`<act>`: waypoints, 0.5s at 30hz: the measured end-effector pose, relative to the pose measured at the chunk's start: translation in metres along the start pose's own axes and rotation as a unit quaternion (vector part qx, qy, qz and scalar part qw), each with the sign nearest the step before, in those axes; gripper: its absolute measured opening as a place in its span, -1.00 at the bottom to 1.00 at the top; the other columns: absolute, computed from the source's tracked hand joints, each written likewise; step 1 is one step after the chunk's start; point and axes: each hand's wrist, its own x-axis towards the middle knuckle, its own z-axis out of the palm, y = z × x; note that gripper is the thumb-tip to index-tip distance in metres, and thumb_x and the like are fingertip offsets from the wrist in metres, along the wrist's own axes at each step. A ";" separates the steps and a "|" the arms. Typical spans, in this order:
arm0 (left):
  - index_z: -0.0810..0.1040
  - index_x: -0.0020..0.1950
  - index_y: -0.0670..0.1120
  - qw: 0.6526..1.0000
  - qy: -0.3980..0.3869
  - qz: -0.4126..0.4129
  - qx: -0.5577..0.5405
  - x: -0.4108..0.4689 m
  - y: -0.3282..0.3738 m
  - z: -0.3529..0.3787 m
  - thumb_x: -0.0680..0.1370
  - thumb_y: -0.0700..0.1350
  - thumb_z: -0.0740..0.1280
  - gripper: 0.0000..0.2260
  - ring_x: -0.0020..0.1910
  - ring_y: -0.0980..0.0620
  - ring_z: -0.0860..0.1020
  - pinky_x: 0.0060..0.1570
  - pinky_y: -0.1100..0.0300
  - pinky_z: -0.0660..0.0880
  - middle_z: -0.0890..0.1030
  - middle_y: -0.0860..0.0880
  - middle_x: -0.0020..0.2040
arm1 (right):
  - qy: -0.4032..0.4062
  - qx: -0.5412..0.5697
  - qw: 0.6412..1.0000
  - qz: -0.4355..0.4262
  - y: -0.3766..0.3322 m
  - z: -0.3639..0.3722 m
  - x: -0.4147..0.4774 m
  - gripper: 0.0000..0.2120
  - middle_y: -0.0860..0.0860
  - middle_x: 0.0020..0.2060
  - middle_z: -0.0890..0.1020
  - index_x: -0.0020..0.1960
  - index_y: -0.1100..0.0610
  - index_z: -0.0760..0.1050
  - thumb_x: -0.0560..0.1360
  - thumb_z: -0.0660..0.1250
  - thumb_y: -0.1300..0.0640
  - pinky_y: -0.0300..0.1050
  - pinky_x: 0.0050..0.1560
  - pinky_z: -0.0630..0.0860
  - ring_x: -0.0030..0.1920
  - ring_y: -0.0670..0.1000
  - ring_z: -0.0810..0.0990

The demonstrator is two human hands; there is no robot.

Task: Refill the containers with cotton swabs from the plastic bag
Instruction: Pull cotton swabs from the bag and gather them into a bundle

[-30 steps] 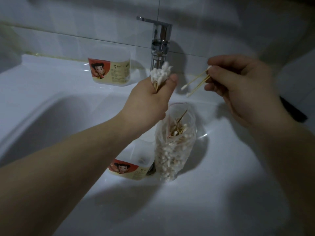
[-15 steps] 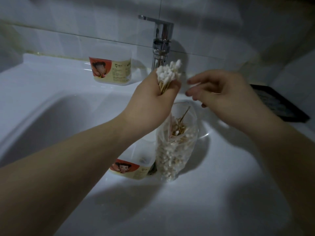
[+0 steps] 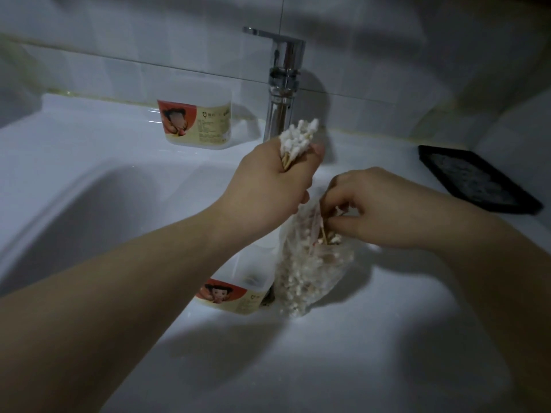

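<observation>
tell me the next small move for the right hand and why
Probably lift the right hand out of the bag with the swabs it pinches and add them to the bundle the left hand grips. Its fingers sit inside the bag's mouth.

Bathroom: washbasin [image 3: 89, 180], faucet [image 3: 283, 81], tiles [image 3: 149, 34]

The picture is dim and bluish, softly blurred throughout. Light comes from the left: the faucet [image 3: 283, 84] and the plastic bag [image 3: 307, 272] throw shadows to their right, and wide-angle distortion bends the counter [image 3: 74, 129] at the edges.
</observation>
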 end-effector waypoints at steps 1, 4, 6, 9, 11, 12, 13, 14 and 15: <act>0.52 -0.16 -0.04 1.000 -0.005 -0.003 -0.006 0.000 0.000 0.001 0.66 0.06 0.29 -0.74 -0.40 0.12 0.60 -0.37 0.21 0.54 0.58 0.05 -0.37 | -0.001 0.006 1.000 0.001 0.001 0.000 0.000 -0.67 -0.26 -0.16 0.58 -0.17 -0.34 0.46 0.52 0.41 0.11 -0.14 0.06 0.51 -0.08 -0.16 0.57; 0.53 -0.10 -0.05 1.000 -0.017 -0.011 -0.021 0.000 0.000 0.001 0.66 0.04 0.29 -0.78 -0.35 0.08 0.64 -0.35 0.14 0.57 0.60 0.04 -0.35 | 0.005 0.022 1.000 0.001 0.004 -0.001 0.000 -0.77 -0.30 -0.17 0.58 -0.07 -0.26 0.56 0.54 0.40 0.10 -0.31 0.01 0.47 -0.09 -0.27 0.56; 0.54 -0.07 -0.06 0.999 -0.019 -0.013 -0.026 -0.001 0.000 0.001 0.66 0.04 0.29 -0.79 -0.33 0.06 0.65 -0.34 0.13 0.58 0.61 0.05 -0.35 | 0.016 0.024 1.000 0.001 0.005 -0.002 -0.001 -0.81 -0.31 -0.20 0.56 -0.05 -0.22 0.57 0.55 0.38 0.10 -0.41 -0.06 0.40 -0.15 -0.33 0.53; 0.55 -0.04 -0.08 1.000 -0.016 -0.010 -0.018 -0.001 -0.001 0.001 0.66 0.05 0.29 -0.78 -0.32 0.06 0.66 -0.37 0.19 0.55 0.64 0.05 -0.32 | 0.038 0.023 0.999 0.004 0.006 -0.003 -0.001 -0.82 -0.29 -0.20 0.55 -0.07 -0.21 0.55 0.55 0.37 0.10 -0.42 -0.12 0.37 -0.16 -0.31 0.53; 0.56 -0.03 -0.06 1.000 -0.012 0.002 -0.009 -0.001 -0.001 0.001 0.66 0.05 0.28 -0.79 -0.32 0.09 0.66 -0.39 0.27 0.49 0.68 0.04 -0.27 | 0.059 0.037 0.998 0.006 0.005 -0.005 -0.001 -0.80 -0.27 -0.25 0.55 -0.12 -0.22 0.55 0.55 0.38 0.09 -0.44 -0.19 0.36 -0.18 -0.32 0.54; 0.57 -0.03 -0.05 1.000 -0.012 0.012 -0.006 -0.001 0.000 0.000 0.67 0.04 0.28 -0.80 -0.32 0.10 0.66 -0.39 0.33 0.46 0.69 0.03 -0.24 | 0.073 0.044 0.996 0.005 0.005 -0.006 -0.002 -0.76 -0.26 -0.29 0.55 -0.18 -0.24 0.52 0.55 0.39 0.09 -0.45 -0.22 0.35 -0.20 -0.33 0.54; 0.57 -0.03 -0.04 1.000 -0.013 0.024 -0.002 -0.001 0.001 0.000 0.67 0.04 0.27 -0.81 -0.34 0.12 0.64 -0.40 0.37 0.44 0.71 0.02 -0.22 | 0.088 0.053 0.995 0.006 0.005 -0.007 -0.002 -0.73 -0.23 -0.32 0.56 -0.21 -0.25 0.51 0.54 0.40 0.09 -0.44 -0.25 0.35 -0.22 -0.31 0.55; 0.56 -0.04 -0.04 0.999 -0.017 0.035 0.003 -0.001 0.002 0.000 0.67 0.03 0.27 -0.81 -0.35 0.14 0.62 -0.39 0.37 0.43 0.71 0.01 -0.21 | 0.099 0.071 0.992 0.010 0.005 -0.008 -0.003 -0.75 -0.19 -0.34 0.60 -0.21 -0.25 0.53 0.53 0.41 0.09 -0.40 -0.24 0.37 -0.24 -0.27 0.57; 0.56 -0.07 -0.04 0.999 -0.023 0.044 0.012 -0.002 0.002 0.000 0.68 0.03 0.27 -0.79 -0.36 0.15 0.61 -0.37 0.34 0.46 0.71 0.01 -0.21 | 0.105 0.097 0.990 0.017 0.005 -0.009 -0.004 -0.80 -0.16 -0.33 0.64 -0.17 -0.22 0.59 0.52 0.41 0.08 -0.31 -0.20 0.44 -0.24 -0.24 0.60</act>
